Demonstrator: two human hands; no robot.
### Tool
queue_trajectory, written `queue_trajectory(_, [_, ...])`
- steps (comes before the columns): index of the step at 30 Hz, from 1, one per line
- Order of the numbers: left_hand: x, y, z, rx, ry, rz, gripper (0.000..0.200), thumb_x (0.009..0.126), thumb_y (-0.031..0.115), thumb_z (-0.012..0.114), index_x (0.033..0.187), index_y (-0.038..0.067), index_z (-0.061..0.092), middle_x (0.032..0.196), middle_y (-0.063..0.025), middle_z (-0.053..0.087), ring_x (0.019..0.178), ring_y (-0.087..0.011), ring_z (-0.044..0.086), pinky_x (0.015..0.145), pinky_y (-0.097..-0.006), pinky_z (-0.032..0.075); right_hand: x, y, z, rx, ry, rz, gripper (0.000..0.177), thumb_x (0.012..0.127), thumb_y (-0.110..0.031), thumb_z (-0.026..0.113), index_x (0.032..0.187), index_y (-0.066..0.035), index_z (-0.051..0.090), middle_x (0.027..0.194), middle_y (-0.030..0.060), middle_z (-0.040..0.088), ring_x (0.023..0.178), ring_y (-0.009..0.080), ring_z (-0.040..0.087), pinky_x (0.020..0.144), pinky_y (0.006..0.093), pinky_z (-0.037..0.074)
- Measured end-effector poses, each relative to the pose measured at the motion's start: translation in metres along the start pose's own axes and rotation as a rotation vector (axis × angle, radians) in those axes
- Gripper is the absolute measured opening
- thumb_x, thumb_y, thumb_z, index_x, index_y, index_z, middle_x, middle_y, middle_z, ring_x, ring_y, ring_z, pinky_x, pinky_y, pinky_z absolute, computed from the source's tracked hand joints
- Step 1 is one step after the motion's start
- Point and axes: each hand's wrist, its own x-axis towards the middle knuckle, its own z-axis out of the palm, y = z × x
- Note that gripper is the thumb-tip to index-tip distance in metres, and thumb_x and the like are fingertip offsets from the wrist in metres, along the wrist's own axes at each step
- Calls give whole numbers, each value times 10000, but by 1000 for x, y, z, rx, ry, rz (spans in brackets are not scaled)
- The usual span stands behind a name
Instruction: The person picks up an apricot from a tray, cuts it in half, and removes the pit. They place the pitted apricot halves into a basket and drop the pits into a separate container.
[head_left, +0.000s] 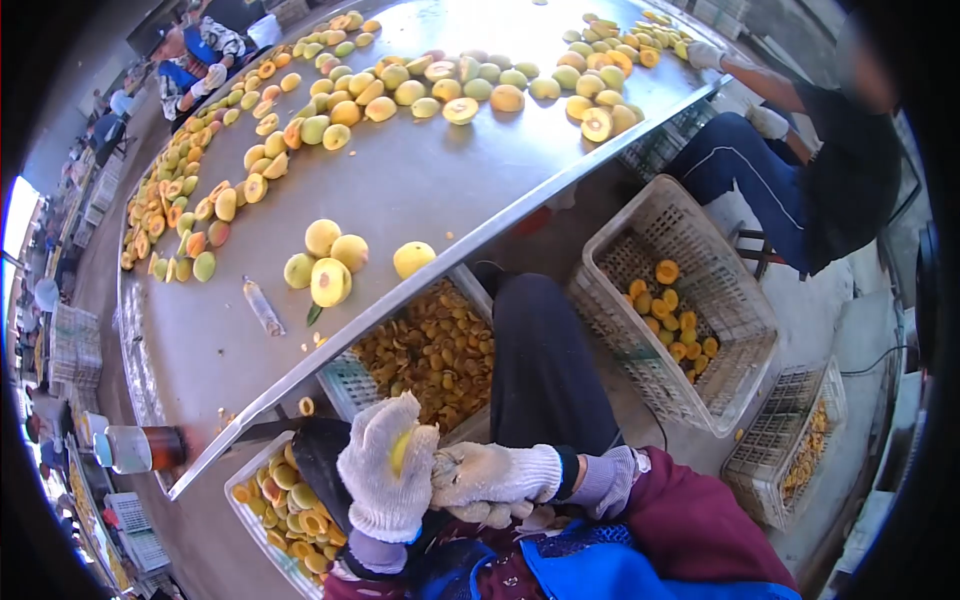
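Left hand (388, 470): gloved, near centre, fingers wrapped round a yellow fruit (399, 452) held over the lap.
Right hand (495, 473): gloved, clenched, knuckles pressed against the fruit's right side; whether it grips a tool cannot be told.
Below, near left: crate of cut halves (258, 458).
Behind, under the table edge: crate of orange-brown pieces (345, 385).
Steel table (400, 190): loose fruit, one piece (413, 259) right at the near edge.
Risk, slip: knit gloves on wet flesh; the fruit could squirt out and drop between the crates.
Risk, cut: any hidden blade points toward the left palm.
Risk, roll-off: the edge piece could tip into the wrong crate.
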Motion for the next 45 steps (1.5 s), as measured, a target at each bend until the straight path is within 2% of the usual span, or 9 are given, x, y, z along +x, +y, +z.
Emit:
queue_trajectory(5, [31,19,-11,227,-284,206,250,797,119,689,1035,52,654,963,-163,661,792,-348,666,686,-390,533,-1,6,-8,99,-65,-84,180,910,-245,565,888,-69,536,518,10,470,315,109,428,240,238,306])
queue_trajectory(12, [30,4,6,82,-225,338,240,816,114,673,1048,56,651,976,-150,661,838,-341,662,706,-386,534,-11,8,-17,93,-97,-149,212,902,-222,566,877,-12,579,496,42,490,291,125,439,247,250,332])
queue_trajectory(16, [40,8,15,-264,-353,-219,190,855,67,646,1033,6,669,985,-126,668,878,-242,659,762,-339,514,-5,8,-20,92,-67,-149,239,923,-227,552,847,-3,583,476,53,494,288,125,436,247,245,323])
queue_trajectory(21, [42,8,5,-338,-459,-197,188,892,118,614,1015,-12,673,996,-154,681,902,-262,658,804,-343,513,0,24,-27,118,-143,-230,238,946,-217,552,863,6,565,494,38,511,305,94,420,273,234,320])
queue_trajectory(23, [41,-3,10,-384,-312,234,230,830,130,690,1040,37,680,987,-154,675,849,-303,686,711,-341,544,2,27,-29,107,-245,-369,228,947,-211,569,917,15,553,498,17,505,329,82,434,305,219,329])
queue_trajectory(28, [43,6,10,-272,-281,304,233,829,131,690,1043,41,681,984,-161,677,856,-306,685,719,-356,547,-16,18,-25,419,-381,-180,218,941,-201,584,929,14,548,491,-3,475,338,75,441,304,213,330])
queue_trajectory(32, [45,8,10,-388,-430,119,210,868,80,645,1068,25,678,991,-155,673,876,-260,677,746,-346,538,-18,14,-16,362,-329,-282,231,947,-207,579,969,20,542,496,4,466,326,76,431,277,216,328])
queue_trajectory(38, [15,15,24,-1072,-211,-430,285,962,205,570,1099,-38,629,1037,-122,657,866,-199,647,775,-313,525,-17,22,-19,413,-223,-173,282,890,-215,656,948,44,562,526,33,524,326,76,440,285,218,340])
queue_trajectory(45, [21,4,35,-1356,48,-667,376,946,387,577,1041,24,602,913,-102,659,711,-248,657,637,-354,544,-5,22,-22,225,-144,-215,234,941,-220,600,1042,-13,555,559,-7,503,390,70,467,314,210,341])
